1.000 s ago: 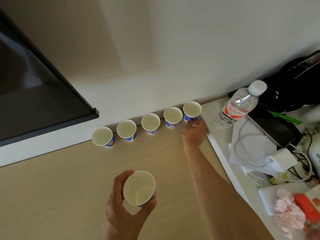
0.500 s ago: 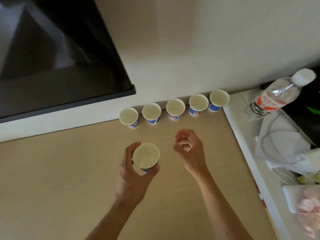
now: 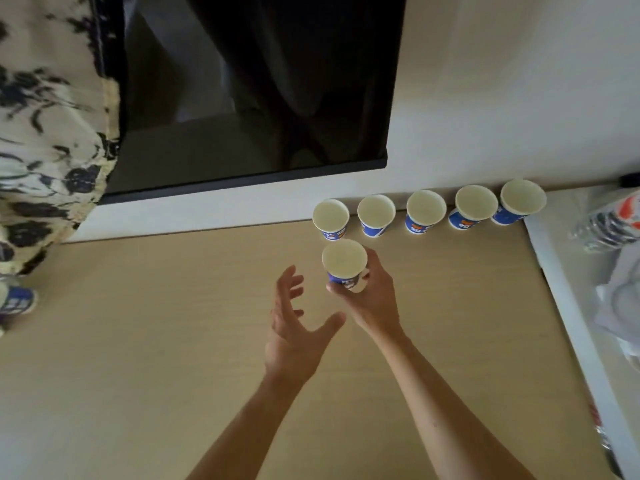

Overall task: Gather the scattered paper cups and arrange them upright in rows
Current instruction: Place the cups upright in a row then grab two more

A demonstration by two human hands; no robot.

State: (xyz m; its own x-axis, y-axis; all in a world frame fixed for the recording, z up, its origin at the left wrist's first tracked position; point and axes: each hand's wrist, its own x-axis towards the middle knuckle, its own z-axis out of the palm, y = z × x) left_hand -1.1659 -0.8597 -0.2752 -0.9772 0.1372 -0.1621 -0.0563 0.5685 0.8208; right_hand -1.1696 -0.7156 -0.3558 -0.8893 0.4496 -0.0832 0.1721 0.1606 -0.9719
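My right hand (image 3: pixel 370 296) fingers (image 3: pixel 376 263) curl round one paper cup (image 3: pixel 344 259), upright, just in front of the row's left end. I can't tell if it touches the tabletop (image 3: pixel 173 341). My left hand (image 3: pixel 294 334) is beside it, spread and holding nothing. The row of five cups (image 3: pixel 426 211) stands upright along the wall, so I judge this one starts row two, and a blurred cup (image 3: pixel 17 301) at the far left edge is not yet gathered. The cups are small, white inside with blue print outside, and probably light and crushable.
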